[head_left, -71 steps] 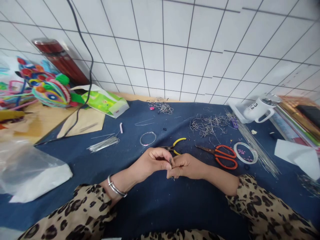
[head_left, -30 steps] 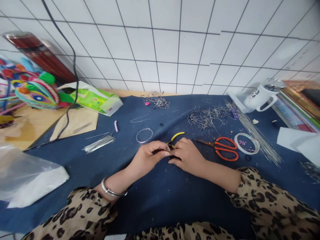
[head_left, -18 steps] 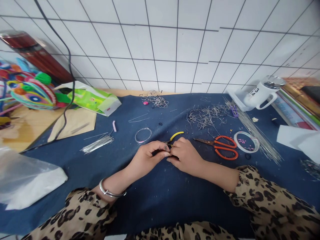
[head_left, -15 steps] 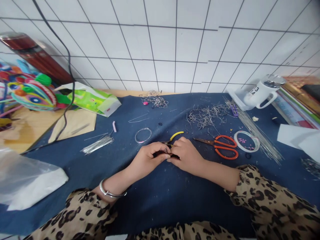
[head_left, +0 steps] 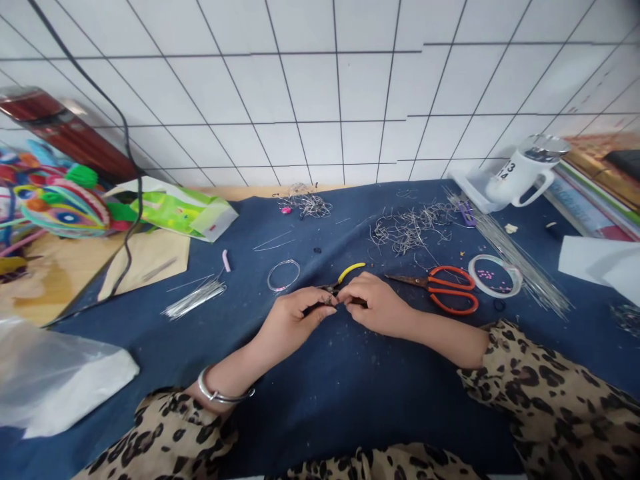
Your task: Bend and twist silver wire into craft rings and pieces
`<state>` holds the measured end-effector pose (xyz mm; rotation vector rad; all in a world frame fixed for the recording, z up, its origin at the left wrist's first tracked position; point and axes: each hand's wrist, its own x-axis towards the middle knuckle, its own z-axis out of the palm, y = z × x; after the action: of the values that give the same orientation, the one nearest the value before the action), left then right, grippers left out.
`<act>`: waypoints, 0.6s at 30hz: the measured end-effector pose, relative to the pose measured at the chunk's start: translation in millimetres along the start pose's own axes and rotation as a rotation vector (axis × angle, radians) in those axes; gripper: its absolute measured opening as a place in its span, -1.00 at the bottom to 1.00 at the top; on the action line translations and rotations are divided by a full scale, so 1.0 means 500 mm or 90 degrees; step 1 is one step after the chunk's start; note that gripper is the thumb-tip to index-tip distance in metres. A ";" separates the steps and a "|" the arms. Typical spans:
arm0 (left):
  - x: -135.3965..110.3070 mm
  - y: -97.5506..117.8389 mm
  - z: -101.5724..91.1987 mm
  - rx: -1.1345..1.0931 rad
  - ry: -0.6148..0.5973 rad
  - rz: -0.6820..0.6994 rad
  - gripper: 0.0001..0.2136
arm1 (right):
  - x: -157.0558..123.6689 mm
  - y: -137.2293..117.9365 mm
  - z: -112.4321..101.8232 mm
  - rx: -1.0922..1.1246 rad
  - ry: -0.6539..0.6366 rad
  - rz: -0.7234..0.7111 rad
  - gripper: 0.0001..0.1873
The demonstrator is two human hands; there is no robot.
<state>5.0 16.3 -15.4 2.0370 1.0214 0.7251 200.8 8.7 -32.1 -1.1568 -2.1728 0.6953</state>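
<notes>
Hands meet at the middle of the desk (head_left: pixel 320 400), low over the dark blue cloth. The left hand (head_left: pixel 293 323) and the right hand (head_left: pixel 377 307) come together fingertip to fingertip, and between them sits a tiny wire piece (head_left: pixel 330 301), pinched from both sides; each grip is pressed together on it, with the other fingers curled under. It is too small to make out its shape properly.

Judging by what lies around, the work looks to be somewhere in the middle. A heap of short bent wire scraps (head_left: pixel 413 230) lies further back, a smaller tangle (head_left: pixel 307 203) near the wall, and a wire ring (head_left: pixel 283 275) lies flat just behind the left hand. A neat bundle of straight wires (head_left: pixel 195 298) to the left and a long fan of them (head_left: pixel 515 260) to the right seem still unused, so plenty appears to be left.

As far as I can tell, the little piece runs side to side between the two grips, roughly level with the desk; which end is which I cannot say.

The yellow-handled pliers (head_left: pixel 345 277) lie just behind the fingers, untouched, and the orange scissors (head_left: pixel 443 293) lie to the right, blades pointing left toward the hands.
</notes>
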 end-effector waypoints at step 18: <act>-0.005 0.007 0.019 0.079 -0.042 0.051 -0.85 | -0.009 -0.055 -0.009 0.193 0.005 0.029 -0.71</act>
<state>11.9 9.3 -18.4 2.2051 0.9721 0.6445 190.8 -8.0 -11.4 -1.0475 -1.9555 0.9988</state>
